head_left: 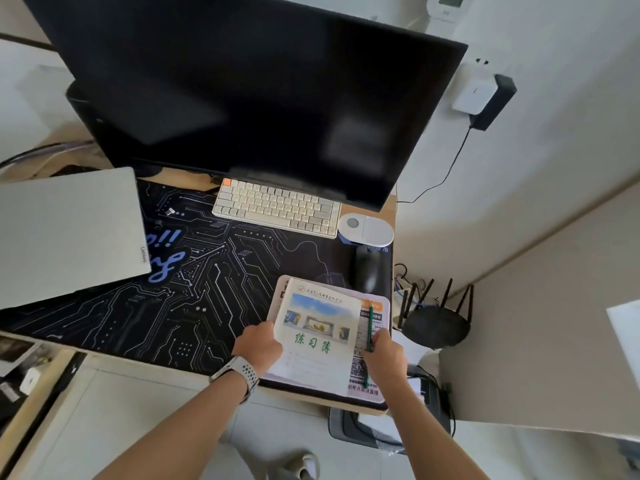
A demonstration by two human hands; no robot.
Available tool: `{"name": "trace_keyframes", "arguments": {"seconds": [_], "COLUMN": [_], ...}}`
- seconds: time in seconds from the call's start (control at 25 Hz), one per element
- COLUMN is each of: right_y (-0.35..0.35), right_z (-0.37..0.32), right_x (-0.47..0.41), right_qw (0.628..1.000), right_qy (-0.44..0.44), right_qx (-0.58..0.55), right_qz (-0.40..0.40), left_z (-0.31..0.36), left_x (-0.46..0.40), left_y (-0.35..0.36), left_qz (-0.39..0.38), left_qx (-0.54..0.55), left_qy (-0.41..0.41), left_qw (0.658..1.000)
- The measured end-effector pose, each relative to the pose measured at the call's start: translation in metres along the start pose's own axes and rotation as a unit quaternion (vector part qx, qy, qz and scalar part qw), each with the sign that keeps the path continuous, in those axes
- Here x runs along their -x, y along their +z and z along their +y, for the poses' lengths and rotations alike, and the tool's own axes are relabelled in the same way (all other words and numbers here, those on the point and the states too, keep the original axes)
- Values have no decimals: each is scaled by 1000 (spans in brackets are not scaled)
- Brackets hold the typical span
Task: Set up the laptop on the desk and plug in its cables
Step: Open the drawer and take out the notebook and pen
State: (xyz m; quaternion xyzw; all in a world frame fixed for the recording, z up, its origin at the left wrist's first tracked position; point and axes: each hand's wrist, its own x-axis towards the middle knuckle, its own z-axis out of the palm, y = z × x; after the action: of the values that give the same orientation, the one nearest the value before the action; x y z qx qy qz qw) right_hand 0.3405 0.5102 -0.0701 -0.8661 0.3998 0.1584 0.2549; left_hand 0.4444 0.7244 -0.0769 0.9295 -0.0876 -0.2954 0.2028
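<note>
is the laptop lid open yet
No, the silver laptop lies closed on the left of the desk mat, while both hands hold the exercise book at the front right.

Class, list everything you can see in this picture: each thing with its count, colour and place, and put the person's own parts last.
monitor: one, black, dark, at back of desk
laptop: one, silver-grey, closed, left on desk mat
desk mat: one, black with white circuit pattern, covering desk
keyboard: one, white, below monitor
oval device: one, white, right of keyboard
mouse: one, black, below oval device
exercise book: one, white with green characters, on papers at front right
pen: one, green, on book's right edge
router: one, black with antennas, right of desk
left hand: holds book's left edge, watch on wrist
right hand: grips book's right edge and pen
</note>
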Motion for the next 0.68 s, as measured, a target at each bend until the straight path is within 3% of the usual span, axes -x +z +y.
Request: {"name": "trace_keyframes", "arguments": {"seconds": [0.24,0.56,0.68], "right_y": [-1,-16,-31], "right_z": [3,2,-4], "right_x": [1,7,11], "right_qw": [1000,996,999], "right_qy": [-9,-10,-37], "right_qx": [-14,-27,-32], "right_qz": [-20,-82,-25], "left_z": [7,12,25], "left_x": [6,-9,-9], "left_y": [-6,-42,-55], "left_qz": [16,24,69], "left_qx": [-192,-143,-86], "left_qy": [30,40,54], "left_qw": [981,989,992]}}
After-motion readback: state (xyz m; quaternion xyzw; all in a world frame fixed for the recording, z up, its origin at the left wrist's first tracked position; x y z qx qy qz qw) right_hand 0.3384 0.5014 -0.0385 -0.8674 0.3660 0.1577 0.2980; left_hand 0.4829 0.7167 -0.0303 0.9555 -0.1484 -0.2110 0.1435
